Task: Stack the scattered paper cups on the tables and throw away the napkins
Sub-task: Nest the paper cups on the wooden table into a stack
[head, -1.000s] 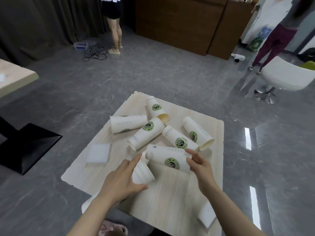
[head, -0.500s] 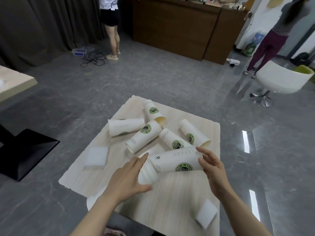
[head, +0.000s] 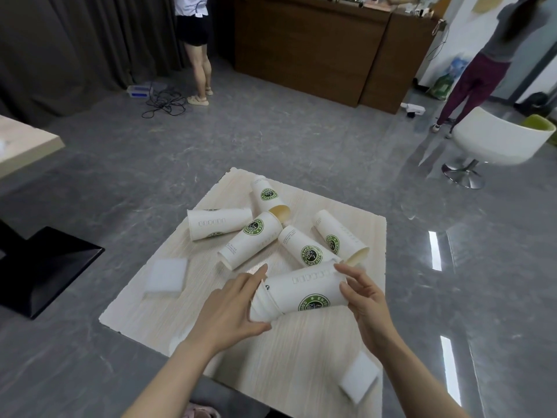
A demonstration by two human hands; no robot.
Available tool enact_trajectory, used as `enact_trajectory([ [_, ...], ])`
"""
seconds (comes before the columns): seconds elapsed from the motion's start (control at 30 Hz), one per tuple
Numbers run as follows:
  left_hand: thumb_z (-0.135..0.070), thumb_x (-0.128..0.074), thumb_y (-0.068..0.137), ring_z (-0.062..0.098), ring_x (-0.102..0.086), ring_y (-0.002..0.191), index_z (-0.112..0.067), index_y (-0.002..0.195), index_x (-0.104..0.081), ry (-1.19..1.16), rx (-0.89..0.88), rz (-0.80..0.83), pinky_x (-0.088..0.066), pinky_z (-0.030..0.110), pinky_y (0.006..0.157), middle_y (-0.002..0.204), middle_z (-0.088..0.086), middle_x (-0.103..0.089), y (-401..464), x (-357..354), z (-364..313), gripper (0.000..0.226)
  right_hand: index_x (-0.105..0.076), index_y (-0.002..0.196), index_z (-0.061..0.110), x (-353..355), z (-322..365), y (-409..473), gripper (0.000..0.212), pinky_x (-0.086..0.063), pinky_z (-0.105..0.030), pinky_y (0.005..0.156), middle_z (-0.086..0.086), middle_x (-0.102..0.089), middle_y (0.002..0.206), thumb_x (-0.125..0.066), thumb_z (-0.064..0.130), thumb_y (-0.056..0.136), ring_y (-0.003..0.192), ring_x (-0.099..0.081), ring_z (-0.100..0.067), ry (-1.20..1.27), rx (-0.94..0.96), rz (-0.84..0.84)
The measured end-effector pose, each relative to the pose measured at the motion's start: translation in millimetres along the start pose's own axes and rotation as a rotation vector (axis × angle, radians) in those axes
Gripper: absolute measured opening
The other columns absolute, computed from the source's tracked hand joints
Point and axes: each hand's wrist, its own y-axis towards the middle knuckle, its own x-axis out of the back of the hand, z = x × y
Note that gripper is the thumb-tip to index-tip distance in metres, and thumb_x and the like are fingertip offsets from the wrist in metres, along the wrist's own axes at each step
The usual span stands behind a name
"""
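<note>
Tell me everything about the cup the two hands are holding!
The held cup is a tall white paper cup with a green round logo and faint grey lettering. It lies sideways just above the wooden table. Its left end is pushed together with another cup, which the left hand holds. The right hand pinches its right end.

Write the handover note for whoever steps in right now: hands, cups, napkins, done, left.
Left hand grips the inner cup.
Right hand holds the outer cup, sleeved over the inner one above the table.
Five loose cups lie on their sides farther back, nearest one.
Two napkins remain: left napkin, near-right napkin.
Done: one pair nesting.
Left: seat it, stack the five, bin both napkins.
</note>
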Motion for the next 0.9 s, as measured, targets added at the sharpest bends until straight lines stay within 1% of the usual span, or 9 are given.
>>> enact_trajectory([
  [0.13,-0.066,-0.053,0.066,0.013,-0.042,0.120,-0.043,0.149,0.004,0.048,-0.047,-0.014,-0.040,0.029,0.084,0.135,-0.013,-0.038,8,-8,-4,0.103,-0.066,0.113,0.012,-2,0,-4,0.030,-0.051,-0.020,0.076,-0.007,-0.072,0.106,-0.056,-0.002,0.089,0.097,-0.065,-0.014,-0.026,0.012,0.011],
  [0.3,-0.059,-0.052,0.068,0.013,-0.038,0.127,-0.052,0.140,0.021,0.021,-0.098,0.012,-0.037,0.031,0.096,0.143,-0.011,-0.034,17,-19,-5,0.103,-0.065,0.113,0.008,-10,-4,-5,0.029,-0.052,-0.020,0.070,-0.009,-0.073,0.101,-0.056,-0.005,0.089,0.093,-0.068,-0.015,-0.049,0.007,0.035],
  [0.4,-0.059,-0.057,0.071,0.013,-0.036,0.130,-0.051,0.140,0.025,0.005,-0.129,0.028,-0.032,0.029,0.101,0.145,-0.009,-0.032,22,-27,-7,0.107,-0.065,0.111,0.008,-23,-9,-6,0.029,-0.052,-0.020,0.070,-0.006,-0.074,0.093,-0.065,0.004,0.082,0.089,-0.068,-0.015,-0.066,0.027,0.073],
  [0.47,-0.063,-0.060,0.072,0.010,-0.031,0.133,-0.044,0.143,0.023,0.009,-0.120,0.041,-0.028,0.028,0.104,0.146,-0.010,-0.028,28,-29,-10,0.111,-0.065,0.111,0.007,-32,-14,-6,0.034,-0.051,-0.021,0.072,-0.005,-0.074,0.092,-0.062,0.011,0.077,0.088,-0.067,-0.014,-0.071,0.025,0.092],
  [0.53,-0.067,-0.062,0.070,0.009,-0.030,0.133,-0.038,0.147,0.018,0.022,-0.103,0.050,-0.030,0.029,0.103,0.146,-0.010,-0.027,34,-29,-11,0.116,-0.065,0.111,0.008,-40,-19,-5,0.034,-0.051,-0.023,0.074,-0.008,-0.073,0.095,-0.060,0.011,0.077,0.091,-0.067,-0.015,-0.061,0.020,0.080],
  [0.63,-0.072,-0.062,0.065,0.011,-0.035,0.129,-0.036,0.148,0.018,0.038,-0.093,0.072,-0.035,0.031,0.097,0.141,-0.008,-0.033,40,-28,-8,0.120,-0.067,0.109,0.010,-44,-23,-3,0.033,-0.051,-0.023,0.075,-0.006,-0.073,0.096,-0.059,0.011,0.076,0.092,-0.066,-0.014,-0.034,0.010,0.048],
  [0.77,-0.072,-0.059,0.066,0.007,-0.038,0.123,-0.041,0.146,0.019,-0.022,-0.124,0.082,-0.036,0.026,0.091,0.134,-0.011,-0.036,46,-24,-12,0.116,-0.061,0.113,0.004,-52,-25,-8,0.035,-0.049,-0.019,0.077,-0.002,-0.074,0.089,-0.057,0.009,0.079,0.089,-0.067,-0.010,-0.074,0.026,0.114],
  [0.83,-0.070,-0.060,0.068,0.005,-0.039,0.120,-0.044,0.144,0.019,-0.087,-0.150,0.081,-0.037,0.025,0.088,0.132,-0.013,-0.036,48,-23,-17,0.113,-0.059,0.114,0.001,-59,-26,-11,0.033,-0.047,-0.014,0.074,0.005,-0.072,0.079,-0.052,0.004,0.081,0.082,-0.065,-0.003,-0.103,0.037,0.165],
  [0.9,-0.067,-0.061,0.069,0.005,-0.041,0.119,-0.044,0.145,0.013,-0.130,-0.159,0.067,-0.037,0.024,0.087,0.133,-0.014,-0.037,49,-24,-19,0.109,-0.058,0.117,0.000,-64,-26,-12,0.032,-0.044,-0.010,0.072,0.009,-0.070,0.073,-0.050,-0.003,0.086,0.077,-0.064,0.000,-0.122,0.034,0.191],
])
